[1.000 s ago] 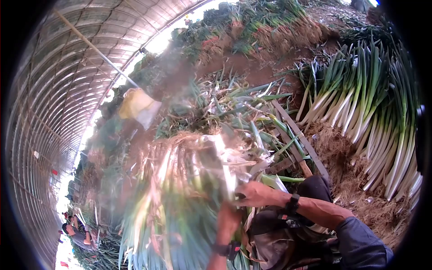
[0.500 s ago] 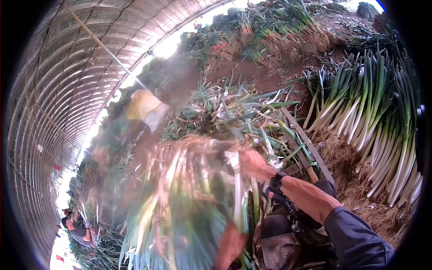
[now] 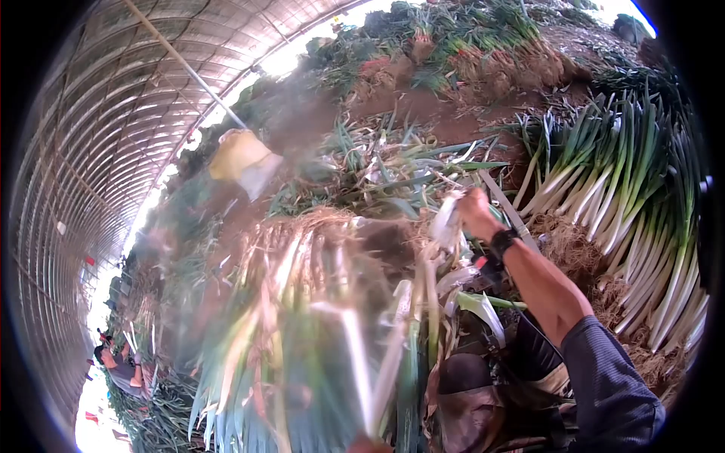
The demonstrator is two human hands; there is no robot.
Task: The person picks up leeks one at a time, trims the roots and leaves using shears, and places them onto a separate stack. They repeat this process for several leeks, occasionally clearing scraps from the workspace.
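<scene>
My right hand (image 3: 476,215), with a black watch on its wrist, is closed on a pale, peeled-looking leaf (image 3: 447,223). At the bottom edge only a blurred bit of my left hand (image 3: 368,445) shows, its fingers not readable. A white stalk (image 3: 355,355), smeared by motion, runs down to it. Long green onions (image 3: 294,317) with brown roots lie in a thick bundle in front of me, roots away and green leaves toward the bottom. A torn green-and-white leaf (image 3: 482,313) lies over my lap.
Many green onions (image 3: 642,196) are laid out at the right beside loose roots. Leaf scraps (image 3: 385,166) and a flat strip (image 3: 507,208) lie beyond my hands. More bundles (image 3: 483,60) stand farther off. A person (image 3: 124,366) is at the lower left, under a ribbed tunnel roof.
My right hand has moved up and right from the bundle, with the pale leaf. My left hand has dropped mostly out of view. A torn leaf now shows over my lap.
</scene>
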